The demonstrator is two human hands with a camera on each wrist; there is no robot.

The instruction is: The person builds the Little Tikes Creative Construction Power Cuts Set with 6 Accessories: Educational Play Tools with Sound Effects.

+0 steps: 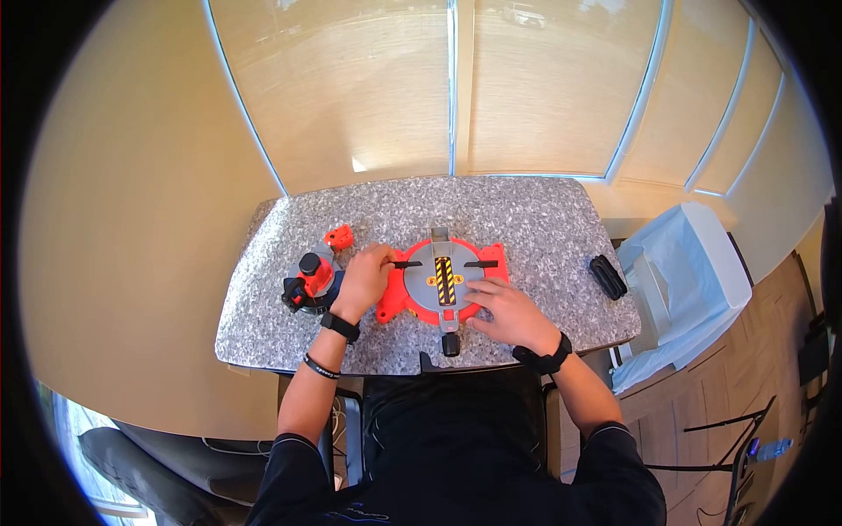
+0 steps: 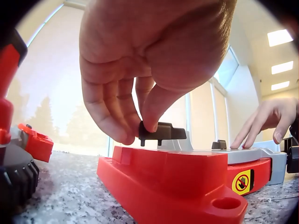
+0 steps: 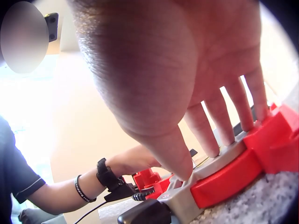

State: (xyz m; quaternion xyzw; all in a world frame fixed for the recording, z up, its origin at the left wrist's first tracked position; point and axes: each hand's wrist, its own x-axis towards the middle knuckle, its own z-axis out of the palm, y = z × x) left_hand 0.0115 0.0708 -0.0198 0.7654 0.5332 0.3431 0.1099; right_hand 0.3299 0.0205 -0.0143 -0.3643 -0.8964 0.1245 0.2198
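Observation:
A red base with a round grey plate (image 1: 421,294) and a yellow-black striped strip lies on the speckled table. My left hand (image 1: 367,279) pinches a small black piece (image 2: 163,132) between thumb and fingers; in the left wrist view its short pegs hang just above the red base (image 2: 163,172). A second black piece (image 1: 481,264) lies on the plate's right side. My right hand (image 1: 513,316) rests its spread, straight fingertips on the plate's right edge, also visible in the right wrist view, near the grey arm with a black knob (image 1: 451,344).
Left of the base stands a red, grey and black saw-like part (image 1: 314,279), with a red block (image 1: 338,238) behind it. A black case (image 1: 607,277) lies near the table's right edge. Beyond that edge stands a bin with a pale liner (image 1: 693,280).

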